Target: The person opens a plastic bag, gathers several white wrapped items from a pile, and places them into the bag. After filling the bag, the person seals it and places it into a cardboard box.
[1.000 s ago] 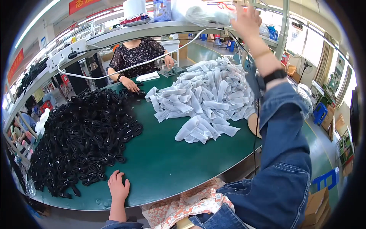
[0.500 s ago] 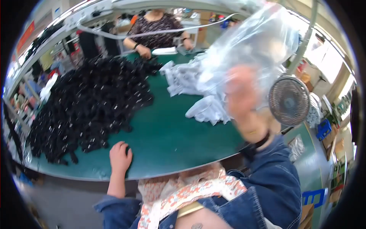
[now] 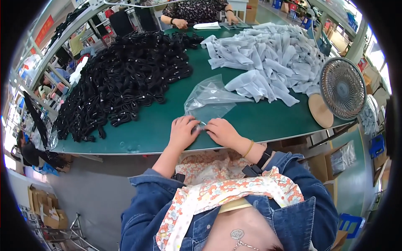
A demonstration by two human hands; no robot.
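A clear plastic bag (image 3: 209,98) lies on the green table in front of me, its far part crumpled up and pointing toward the pale pile. My left hand (image 3: 183,132) is closed on the bag's near edge, with thumb and fingers pinching the film. Close beside it, my right hand (image 3: 223,132) pinches the same edge with its fingertips. The film between the two hands is bunched, and I cannot tell whether the bag's mouth is there. The bag looks see-through, with nothing visible in it.
Bundled black cables (image 3: 125,79) form a large pile at left. Pale grey, translucent pouches (image 3: 268,58) are heaped at right. A fan (image 3: 343,88) stands at the right edge, beside a round tan disc (image 3: 320,111). Across the green table (image 3: 159,125), another person's hands (image 3: 180,23) rest near a white object.
My right hand has come down from the raised plastic at the right to the table's near middle. My left hand has moved right beside it. The pale heap now shows uncovered.
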